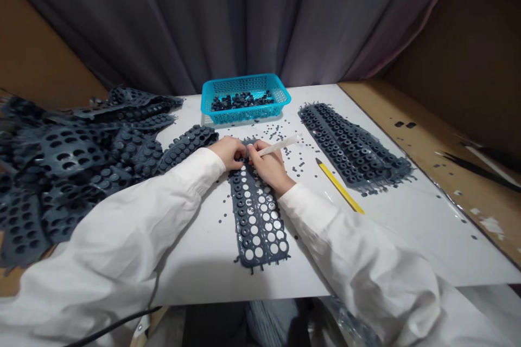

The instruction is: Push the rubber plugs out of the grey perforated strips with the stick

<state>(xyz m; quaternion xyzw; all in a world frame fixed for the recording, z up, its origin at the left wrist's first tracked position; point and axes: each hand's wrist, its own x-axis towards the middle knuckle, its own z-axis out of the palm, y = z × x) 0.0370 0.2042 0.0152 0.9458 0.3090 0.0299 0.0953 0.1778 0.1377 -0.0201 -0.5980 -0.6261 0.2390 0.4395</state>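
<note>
On the white board (195,265) lies a dark rubbery sheet (262,227) with rows of round holes and rings, straight before the person. The left hand (230,153) bends its fingers on the far end; what they pinch, I cannot tell. The right hand (271,165) has its fingers closed around a pale, slim stick (285,143). Beyond is a blue mesh plastic basket (246,117).

A curtain (220,16) hangs behind the desk (195,268). On it, a heap of rubber sheets (65,146) lies left, a basket (244,115) holding small parts (240,100) behind the central rubber sheet (261,217), a pen-like tool (340,186) right, beside another rubber piece (350,146).
</note>
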